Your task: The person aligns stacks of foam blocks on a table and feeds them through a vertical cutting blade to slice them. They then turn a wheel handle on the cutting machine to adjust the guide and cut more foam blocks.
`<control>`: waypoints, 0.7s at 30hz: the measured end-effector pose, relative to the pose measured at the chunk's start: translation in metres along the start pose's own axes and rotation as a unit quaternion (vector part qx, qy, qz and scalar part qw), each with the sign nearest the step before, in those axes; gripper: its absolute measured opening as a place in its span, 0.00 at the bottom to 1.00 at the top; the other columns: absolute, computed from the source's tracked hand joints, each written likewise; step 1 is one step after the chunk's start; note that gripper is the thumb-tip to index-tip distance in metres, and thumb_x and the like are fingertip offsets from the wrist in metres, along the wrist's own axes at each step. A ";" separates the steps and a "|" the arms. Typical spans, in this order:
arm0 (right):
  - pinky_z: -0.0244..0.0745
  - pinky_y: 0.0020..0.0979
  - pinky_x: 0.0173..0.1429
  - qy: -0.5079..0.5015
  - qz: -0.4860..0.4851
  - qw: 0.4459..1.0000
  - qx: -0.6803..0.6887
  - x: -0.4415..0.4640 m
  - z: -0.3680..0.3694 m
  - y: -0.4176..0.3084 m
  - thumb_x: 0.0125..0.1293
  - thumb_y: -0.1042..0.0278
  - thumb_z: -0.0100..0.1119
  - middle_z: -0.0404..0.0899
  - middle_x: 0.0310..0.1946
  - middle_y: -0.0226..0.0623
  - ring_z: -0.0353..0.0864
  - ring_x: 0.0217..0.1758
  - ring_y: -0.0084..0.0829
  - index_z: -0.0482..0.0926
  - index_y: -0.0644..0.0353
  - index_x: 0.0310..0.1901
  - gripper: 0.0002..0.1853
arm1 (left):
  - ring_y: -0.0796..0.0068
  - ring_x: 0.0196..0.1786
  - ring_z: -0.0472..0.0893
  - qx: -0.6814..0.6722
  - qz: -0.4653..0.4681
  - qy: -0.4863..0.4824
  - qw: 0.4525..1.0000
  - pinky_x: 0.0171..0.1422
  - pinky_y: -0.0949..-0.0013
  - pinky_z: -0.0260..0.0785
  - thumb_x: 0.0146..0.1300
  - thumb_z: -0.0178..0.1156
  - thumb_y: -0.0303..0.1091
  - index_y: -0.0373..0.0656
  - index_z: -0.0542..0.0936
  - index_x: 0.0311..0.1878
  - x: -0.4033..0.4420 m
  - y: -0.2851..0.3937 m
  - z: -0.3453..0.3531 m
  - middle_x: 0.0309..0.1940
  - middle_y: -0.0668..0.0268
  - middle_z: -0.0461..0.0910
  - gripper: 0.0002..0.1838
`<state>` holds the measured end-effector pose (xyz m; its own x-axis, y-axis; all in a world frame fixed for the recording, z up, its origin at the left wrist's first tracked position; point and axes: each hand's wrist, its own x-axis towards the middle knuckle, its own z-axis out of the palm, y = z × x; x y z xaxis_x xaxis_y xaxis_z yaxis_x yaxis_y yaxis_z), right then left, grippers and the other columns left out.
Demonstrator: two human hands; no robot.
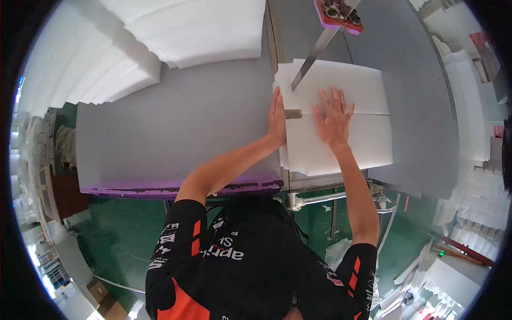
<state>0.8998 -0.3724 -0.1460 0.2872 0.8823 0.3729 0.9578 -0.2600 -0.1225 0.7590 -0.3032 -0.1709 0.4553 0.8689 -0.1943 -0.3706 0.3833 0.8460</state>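
"Foam pieces [368, 141], white and layered, lie on the work table just ahead of the body. How are the hands set on them?"

"Both are open and grip nothing. The right hand [335, 117] lies palm down on top, fingers spread, across the seam [370, 114] between the nearer and farther pieces. The left hand [276, 117] is held straight, fingers together, along the left edge, beside a small grey gap [294, 113]."

"What makes that hold work well, would you say?"

"Even, light pressure from the right palm, I'd judge, since foam dents easily. The left works best as a flat fence, squaring the layers; a few edges on that side look uneven."

"And what stands in the way?"

"A metal strip [313, 55] slants down to the farther piece from a red and purple block [340, 16]. I can't tell whether its lower end touches the foam. Both hands are near it, so I'd keep the fingertips well off its line."

"Anything farther out?"

"To the left runs a grey tabletop [176, 122] with a chipped purple edge [176, 189]. Tall white stacks [208, 32] rise at its far side. Below the near edge there's a metal pipe [320, 199] over a green floor [128, 224]."
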 end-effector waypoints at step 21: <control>0.39 0.61 0.72 -0.008 0.029 1.000 0.008 0.001 0.006 0.003 0.66 0.47 0.46 0.58 0.70 0.37 0.51 0.75 0.39 0.68 0.45 0.64 0.26 | 0.74 0.60 0.68 0.001 -0.001 -0.005 1.000 0.62 0.68 0.62 0.73 0.39 0.52 0.53 0.57 0.71 0.000 -0.013 -0.008 0.65 0.68 0.63 0.28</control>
<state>0.9033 -0.3699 -0.1518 0.3416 0.8725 0.3494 0.9393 -0.3041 -0.1589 0.7575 -0.3060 -0.1854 0.4637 0.8649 -0.1920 -0.3685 0.3853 0.8460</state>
